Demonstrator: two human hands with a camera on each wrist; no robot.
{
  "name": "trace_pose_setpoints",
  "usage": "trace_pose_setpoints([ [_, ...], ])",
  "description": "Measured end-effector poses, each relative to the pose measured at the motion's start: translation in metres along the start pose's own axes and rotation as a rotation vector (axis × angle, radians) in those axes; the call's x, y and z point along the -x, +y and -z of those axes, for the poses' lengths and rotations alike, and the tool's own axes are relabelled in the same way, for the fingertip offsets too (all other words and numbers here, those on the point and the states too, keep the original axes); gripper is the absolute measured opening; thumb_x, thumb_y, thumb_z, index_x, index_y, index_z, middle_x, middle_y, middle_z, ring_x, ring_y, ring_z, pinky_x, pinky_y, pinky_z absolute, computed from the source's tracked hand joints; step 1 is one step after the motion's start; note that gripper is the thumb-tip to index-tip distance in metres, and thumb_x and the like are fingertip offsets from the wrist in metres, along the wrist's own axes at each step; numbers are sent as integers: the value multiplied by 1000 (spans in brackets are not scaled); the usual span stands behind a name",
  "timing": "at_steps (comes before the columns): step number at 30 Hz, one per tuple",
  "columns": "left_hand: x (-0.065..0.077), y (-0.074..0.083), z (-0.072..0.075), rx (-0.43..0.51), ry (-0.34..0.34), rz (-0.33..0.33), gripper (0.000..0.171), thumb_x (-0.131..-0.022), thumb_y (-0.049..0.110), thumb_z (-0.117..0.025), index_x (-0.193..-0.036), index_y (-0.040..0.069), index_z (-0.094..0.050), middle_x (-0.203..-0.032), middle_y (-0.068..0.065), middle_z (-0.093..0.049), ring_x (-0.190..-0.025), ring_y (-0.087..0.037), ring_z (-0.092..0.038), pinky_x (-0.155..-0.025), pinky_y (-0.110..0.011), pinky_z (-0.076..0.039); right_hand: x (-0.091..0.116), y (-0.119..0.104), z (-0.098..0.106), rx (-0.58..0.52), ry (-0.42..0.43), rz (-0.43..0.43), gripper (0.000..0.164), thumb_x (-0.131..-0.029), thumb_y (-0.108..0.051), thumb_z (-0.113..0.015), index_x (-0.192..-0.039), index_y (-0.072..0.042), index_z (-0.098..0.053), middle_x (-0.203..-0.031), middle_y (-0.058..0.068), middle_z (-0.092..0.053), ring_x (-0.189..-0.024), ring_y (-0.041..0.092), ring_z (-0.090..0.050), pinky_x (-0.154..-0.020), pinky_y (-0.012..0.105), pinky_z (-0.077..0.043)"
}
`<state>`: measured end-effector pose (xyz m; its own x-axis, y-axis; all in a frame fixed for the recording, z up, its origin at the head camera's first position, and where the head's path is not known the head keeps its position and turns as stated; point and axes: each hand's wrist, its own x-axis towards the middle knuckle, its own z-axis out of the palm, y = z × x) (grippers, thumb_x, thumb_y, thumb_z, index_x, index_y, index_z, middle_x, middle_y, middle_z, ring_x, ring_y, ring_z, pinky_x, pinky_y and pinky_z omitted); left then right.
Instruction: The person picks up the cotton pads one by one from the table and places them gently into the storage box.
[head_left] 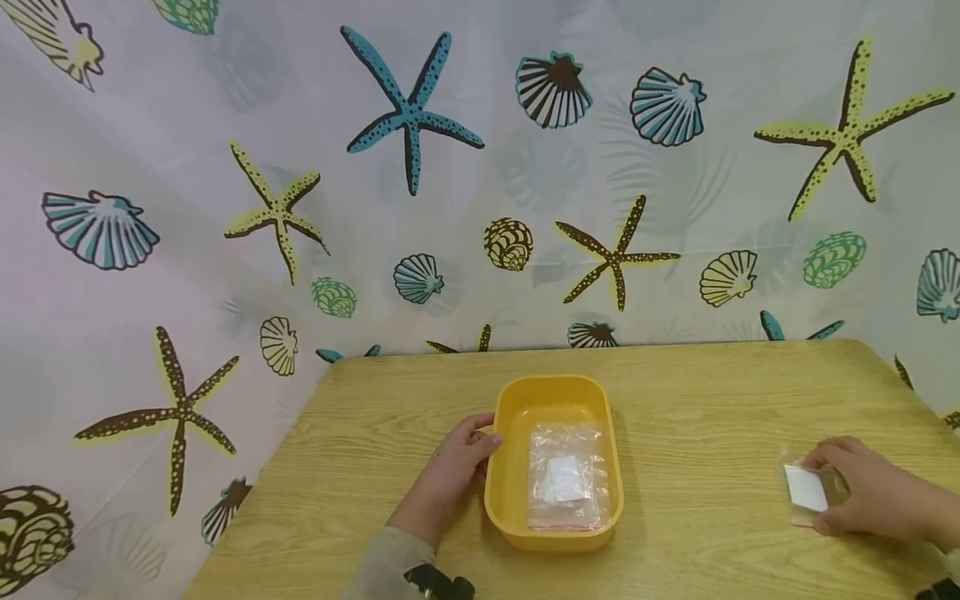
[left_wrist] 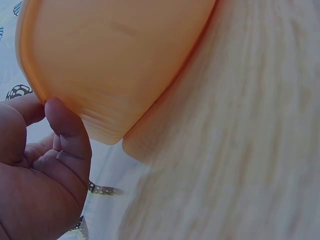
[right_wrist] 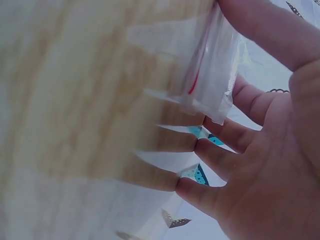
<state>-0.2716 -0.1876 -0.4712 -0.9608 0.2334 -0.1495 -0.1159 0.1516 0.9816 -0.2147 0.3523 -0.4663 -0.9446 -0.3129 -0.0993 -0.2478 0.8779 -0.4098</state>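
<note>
A yellow plastic tub (head_left: 498,500) stands on the table, holding clear zip bags (head_left: 588,446) with white squares inside. My left hand (head_left: 457,458) is at the tub's left wall, its thumb and index finger pinching the rim; the left wrist view shows the thumb (left_wrist: 67,125) against the tub's side (left_wrist: 125,55). Well to the right of the tub, a small clear zip bag (head_left: 806,487) with a white square in it lies at the table. My right hand (head_left: 862,492) grips this bag between thumb and fingers. Close up, the bag's red seal line (right_wrist: 200,70) shows, while other fingertips (right_wrist: 187,192) touch the tabletop.
A wood-grain table (head_left: 697,433) carries everything, its back edge running along a white curtain (head_left: 465,217) printed with starfish and shells. Bare tabletop lies between the tub and the right-hand bag. Dark straps show at both wrists.
</note>
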Motion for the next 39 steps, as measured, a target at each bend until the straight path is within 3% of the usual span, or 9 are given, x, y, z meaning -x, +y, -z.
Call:
trace_pose_setpoints([
  [9, -1, 1, 0, -1, 7, 2, 43, -106, 25, -56, -147, 13, -48, -105, -17, -63, -77, -23, -61, -68, -31, -54, -1, 1, -1, 13, 11, 6, 65, -71, -40, -91, -111, 0, -58, -127, 34, -45, -114, 49, -47, -89, 64, -45],
  [15, -1, 0, -1, 5, 5, 1, 45, -105, 26, -57, -147, 13, -48, -106, -16, -64, -77, -23, -61, -68, -32, -54, 3, 2, 0, -1, 16, -23, 79, -78, -49, -84, -129, 4, -55, -136, 40, -39, -118, 58, -43, -85, 67, -45],
  [21, 0, 0, -2, 21, -17, -24, 45, -105, 23, -57, -147, 10, -47, -103, -17, -63, -73, -20, -60, -64, -29, -52, 5, 8, -1, 62, 44, -19, 84, -79, -54, -82, -134, 4, -58, -139, 44, -37, -120, 66, -39, -84, 71, -43],
  [30, -1, -2, -3, 17, -23, -43, 46, -105, 21, -57, -148, 8, -47, -100, -16, -63, -70, -18, -58, -62, -28, -50, 3, 2, -2, 168, 76, 15, 79, -78, -58, -80, -130, -1, -66, -136, 39, -46, -119, 62, -44, -88, 69, -43],
  [39, -2, -2, -2, 8, -26, -31, 45, -106, 24, -56, -148, 12, -47, -105, -17, -64, -73, -21, -60, -64, -29, -52, 2, -2, -2, 224, 49, 19, 95, -76, -72, -72, -133, 3, -63, -136, 35, -50, -120, 58, -47, -90, 67, -44],
])
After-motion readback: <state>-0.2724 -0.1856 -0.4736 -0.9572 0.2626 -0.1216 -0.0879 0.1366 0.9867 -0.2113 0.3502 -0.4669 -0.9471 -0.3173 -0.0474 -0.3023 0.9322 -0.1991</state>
